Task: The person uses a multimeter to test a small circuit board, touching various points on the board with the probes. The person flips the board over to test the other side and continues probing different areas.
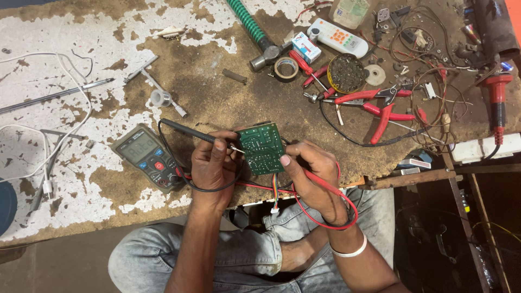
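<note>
A small green circuit board [262,147] is held upright at the near edge of the worn workbench [81,184]. My left hand [213,165] grips a black test probe [187,130], its metal tip touching the board's left edge. My right hand [312,173] holds a red test probe [320,182] against the board's right side, thumb on the board's edge. Black and red leads run from a grey multimeter [147,157] lying left of my left hand. A thin bundle of coloured wires [275,195] hangs below the board.
Red-handled pliers and cutters [380,106], a tape roll [286,68], a hammer [260,38], a round tin [346,73], a white remote [337,38] and tangled wires lie at the back right. A soldering iron [496,103] rests at the right. White cables [51,141] trail on the left.
</note>
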